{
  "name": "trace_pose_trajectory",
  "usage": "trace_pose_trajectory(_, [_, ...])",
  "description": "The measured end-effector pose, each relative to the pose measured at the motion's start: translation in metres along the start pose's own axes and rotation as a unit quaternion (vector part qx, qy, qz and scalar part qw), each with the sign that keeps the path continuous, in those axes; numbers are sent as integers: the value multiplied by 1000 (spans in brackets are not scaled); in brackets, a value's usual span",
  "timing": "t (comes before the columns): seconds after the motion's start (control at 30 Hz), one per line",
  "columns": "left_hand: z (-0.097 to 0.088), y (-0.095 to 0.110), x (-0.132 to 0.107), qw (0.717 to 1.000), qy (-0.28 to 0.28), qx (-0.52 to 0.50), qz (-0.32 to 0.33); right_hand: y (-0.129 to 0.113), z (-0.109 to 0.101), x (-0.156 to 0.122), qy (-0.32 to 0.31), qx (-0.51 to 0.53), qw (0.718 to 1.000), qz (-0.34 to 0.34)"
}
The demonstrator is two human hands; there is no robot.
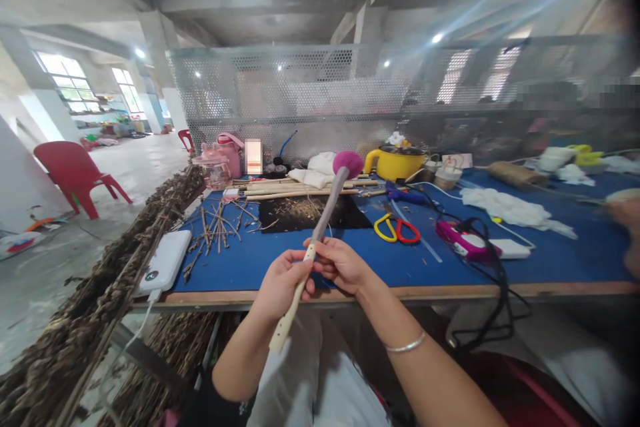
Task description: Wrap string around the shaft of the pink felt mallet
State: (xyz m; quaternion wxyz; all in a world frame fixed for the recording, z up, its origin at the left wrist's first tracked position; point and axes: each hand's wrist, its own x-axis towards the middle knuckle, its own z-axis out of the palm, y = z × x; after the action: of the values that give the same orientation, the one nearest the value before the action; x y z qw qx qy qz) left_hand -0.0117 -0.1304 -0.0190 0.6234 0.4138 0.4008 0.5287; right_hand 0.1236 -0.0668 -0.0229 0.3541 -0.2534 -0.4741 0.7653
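Between my hands is a long stick (293,313), pale and with small dark holes along its lower part. Its upper part (329,210) is greyish, and a round purple head (349,165) tops it. The stick slants up and away from my lap, over the table's front edge. My left hand (285,280) is closed around the pale part below the grey section. Fingers of my right hand (343,265) pinch the stick just above, near where pale meets grey; some fingertips are hidden.
Scissors (397,229) with yellow and red handles, a glue gun (410,195) and a magenta device (465,240) lie to the right on the blue table (225,273). Thin twigs (215,230) and a white power bank (167,260) are left. A yellow pot (400,163) stands behind.
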Motion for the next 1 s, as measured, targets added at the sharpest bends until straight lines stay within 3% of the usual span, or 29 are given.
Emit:
trace_pose_trajectory(0.1, [-4, 2, -1, 999, -28, 12, -26, 2, -1, -1, -5, -3, 1000, 2])
trace_pose_trajectory(0.2, [-4, 6, -3, 986, 7, 165, 18, 2, 5, 1, 18, -37, 999, 2])
trace_pose_trajectory(0.3, [-2, 8, -5, 922, 85, 357, 120, -3, 17, 3, 34, -92, 995, -6])
trace_pose_trajectory(0.37, [-2, 7, -4, 890, 123, 407, 161, -6, 25, 4, 46, -119, 992, -17])
trace_pose_trajectory(0.43, [-4, 4, -1, 896, 125, 392, 164, -9, 28, 6, 51, -128, 990, -26])
trace_pose_trajectory(0.63, [-8, -7, 11, 963, 67, 233, 115, -6, 16, 7, 40, -170, 984, -32])
trace_pose_trajectory(0.73, [-7, -5, 19, 981, 37, 168, 90, -10, 20, -16, 92, -311, 944, -55])
trace_pose_trajectory(0.87, [-8, -1, 30, 986, 31, 143, 83, -25, 32, -68, 121, -535, 832, -83])
trace_pose_trajectory(0.93, [-9, 0, 34, 982, 41, 161, 90, -34, 31, -79, 173, -552, 804, -136])
trace_pose_trajectory(1.0, [-9, 2, 37, 970, 68, 209, 106, -40, 26, -71, 259, -490, 806, -209])
